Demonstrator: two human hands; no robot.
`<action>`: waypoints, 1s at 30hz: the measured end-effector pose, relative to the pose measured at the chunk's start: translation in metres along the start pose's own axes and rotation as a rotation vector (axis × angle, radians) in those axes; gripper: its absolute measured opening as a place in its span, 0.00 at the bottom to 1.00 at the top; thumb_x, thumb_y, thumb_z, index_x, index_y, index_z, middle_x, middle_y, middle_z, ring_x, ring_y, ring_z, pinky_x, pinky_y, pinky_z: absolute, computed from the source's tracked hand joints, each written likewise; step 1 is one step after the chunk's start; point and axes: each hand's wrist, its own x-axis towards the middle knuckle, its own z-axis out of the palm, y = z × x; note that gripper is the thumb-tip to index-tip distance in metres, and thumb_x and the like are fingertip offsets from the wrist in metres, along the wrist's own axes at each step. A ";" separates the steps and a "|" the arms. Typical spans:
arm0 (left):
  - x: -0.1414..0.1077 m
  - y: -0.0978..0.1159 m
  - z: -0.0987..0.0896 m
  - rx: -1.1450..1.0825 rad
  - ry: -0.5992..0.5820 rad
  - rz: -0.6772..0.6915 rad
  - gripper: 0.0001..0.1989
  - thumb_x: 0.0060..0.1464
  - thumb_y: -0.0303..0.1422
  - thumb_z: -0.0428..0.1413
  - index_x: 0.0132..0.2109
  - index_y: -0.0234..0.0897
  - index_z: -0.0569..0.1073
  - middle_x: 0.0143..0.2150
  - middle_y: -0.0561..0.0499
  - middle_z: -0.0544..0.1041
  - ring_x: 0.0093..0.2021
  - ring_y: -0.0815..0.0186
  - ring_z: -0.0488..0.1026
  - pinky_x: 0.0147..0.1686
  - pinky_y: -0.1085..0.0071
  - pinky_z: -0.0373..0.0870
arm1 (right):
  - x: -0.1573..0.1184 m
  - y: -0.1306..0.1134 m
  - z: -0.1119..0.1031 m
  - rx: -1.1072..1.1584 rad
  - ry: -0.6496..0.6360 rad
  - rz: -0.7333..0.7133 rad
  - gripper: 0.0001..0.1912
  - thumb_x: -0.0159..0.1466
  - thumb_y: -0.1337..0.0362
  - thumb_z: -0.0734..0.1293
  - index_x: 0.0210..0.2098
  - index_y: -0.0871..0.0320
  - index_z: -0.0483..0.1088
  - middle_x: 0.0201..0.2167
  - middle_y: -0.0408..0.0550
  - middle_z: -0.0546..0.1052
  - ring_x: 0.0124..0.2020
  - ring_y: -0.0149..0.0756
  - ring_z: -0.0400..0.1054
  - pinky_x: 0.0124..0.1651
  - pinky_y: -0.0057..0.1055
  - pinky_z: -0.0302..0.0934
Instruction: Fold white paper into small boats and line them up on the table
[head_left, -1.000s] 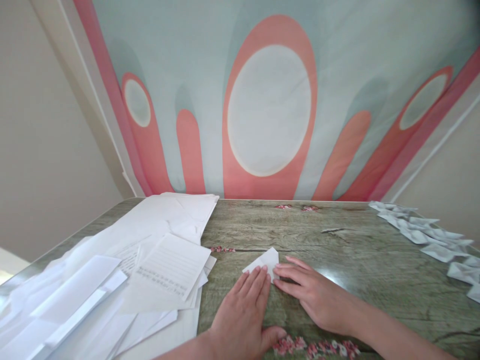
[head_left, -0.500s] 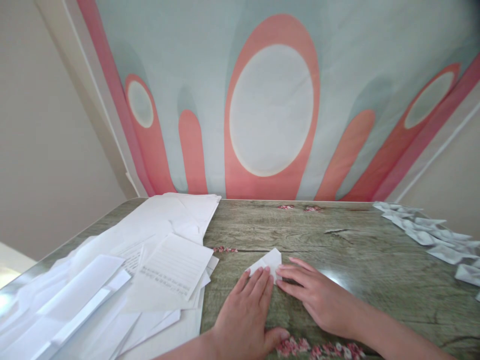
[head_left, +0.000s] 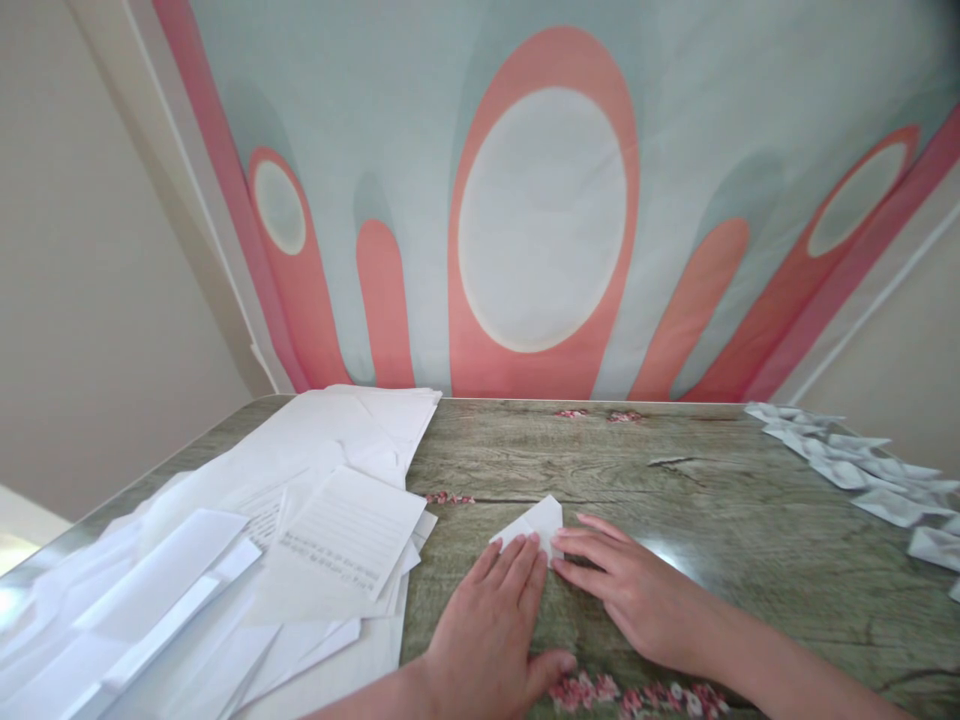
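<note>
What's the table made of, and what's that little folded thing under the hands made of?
The tabletop shows wood grain, but its bright glare and flat, printed-looking pink flowers suggest a glossy cover or laminate; I can't be sure. The folded piece looks like smooth white paper, because it's thin, with straight edges and sharp corners.

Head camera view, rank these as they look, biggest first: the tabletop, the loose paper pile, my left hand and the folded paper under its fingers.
1. Tabletop
2. Loose paper pile
3. Left hand
4. Folded paper, its visible part; the fingers cover some of it
</note>
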 end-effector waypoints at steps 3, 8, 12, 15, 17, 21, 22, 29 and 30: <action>0.000 0.001 -0.004 -0.009 -0.017 -0.005 0.38 0.58 0.55 0.33 0.64 0.30 0.51 0.66 0.40 0.46 0.66 0.54 0.44 0.63 0.57 0.42 | 0.001 -0.001 -0.001 0.006 0.001 0.009 0.28 0.57 0.80 0.55 0.54 0.58 0.65 0.52 0.52 0.69 0.56 0.34 0.59 0.63 0.44 0.45; 0.001 0.003 -0.009 -0.013 -0.026 -0.017 0.37 0.59 0.54 0.34 0.64 0.31 0.52 0.66 0.41 0.47 0.65 0.55 0.44 0.63 0.57 0.43 | 0.001 0.000 0.000 0.007 0.011 0.003 0.28 0.56 0.80 0.55 0.53 0.58 0.65 0.51 0.52 0.69 0.55 0.34 0.60 0.63 0.45 0.46; 0.001 0.004 -0.010 0.011 -0.030 -0.012 0.36 0.59 0.53 0.35 0.64 0.31 0.52 0.66 0.40 0.49 0.65 0.55 0.46 0.62 0.57 0.44 | 0.001 0.001 0.002 -0.008 0.020 -0.012 0.27 0.57 0.80 0.55 0.54 0.58 0.64 0.51 0.52 0.69 0.54 0.35 0.60 0.62 0.45 0.47; 0.001 0.004 -0.011 0.022 -0.018 -0.004 0.35 0.59 0.53 0.35 0.64 0.32 0.53 0.66 0.41 0.50 0.65 0.55 0.47 0.62 0.57 0.44 | 0.001 0.000 0.003 -0.039 0.035 -0.017 0.25 0.59 0.78 0.56 0.55 0.60 0.63 0.51 0.53 0.70 0.54 0.36 0.61 0.62 0.45 0.48; 0.002 0.004 -0.011 0.027 -0.012 -0.005 0.35 0.59 0.52 0.36 0.64 0.32 0.53 0.66 0.41 0.50 0.65 0.55 0.48 0.62 0.58 0.44 | 0.001 -0.001 0.004 -0.068 0.035 -0.019 0.24 0.59 0.77 0.57 0.55 0.60 0.63 0.51 0.53 0.69 0.54 0.37 0.61 0.62 0.44 0.49; 0.004 0.003 -0.010 0.047 0.003 -0.003 0.34 0.59 0.52 0.38 0.63 0.31 0.55 0.65 0.41 0.52 0.64 0.55 0.49 0.62 0.57 0.45 | 0.001 -0.002 0.009 -0.133 0.043 -0.027 0.24 0.59 0.78 0.57 0.54 0.62 0.63 0.51 0.55 0.69 0.53 0.38 0.61 0.61 0.44 0.50; 0.004 0.002 -0.009 0.056 0.015 -0.001 0.34 0.59 0.52 0.38 0.62 0.32 0.56 0.65 0.41 0.53 0.64 0.54 0.50 0.61 0.57 0.46 | 0.002 -0.003 0.011 -0.146 0.054 -0.028 0.24 0.59 0.77 0.57 0.54 0.63 0.63 0.50 0.55 0.69 0.53 0.38 0.61 0.61 0.44 0.50; 0.006 -0.007 -0.002 0.068 0.143 0.041 0.28 0.62 0.48 0.38 0.62 0.35 0.56 0.63 0.45 0.59 0.62 0.60 0.54 0.61 0.62 0.45 | 0.005 -0.005 0.018 -0.156 0.098 -0.005 0.21 0.60 0.75 0.58 0.53 0.61 0.63 0.47 0.54 0.70 0.50 0.40 0.62 0.60 0.45 0.52; 0.006 -0.008 -0.002 0.065 0.144 0.044 0.28 0.62 0.47 0.38 0.62 0.35 0.56 0.63 0.45 0.59 0.62 0.60 0.54 0.62 0.63 0.45 | 0.005 -0.005 0.018 -0.147 0.095 0.000 0.21 0.60 0.75 0.58 0.53 0.61 0.63 0.47 0.54 0.70 0.50 0.40 0.62 0.59 0.45 0.52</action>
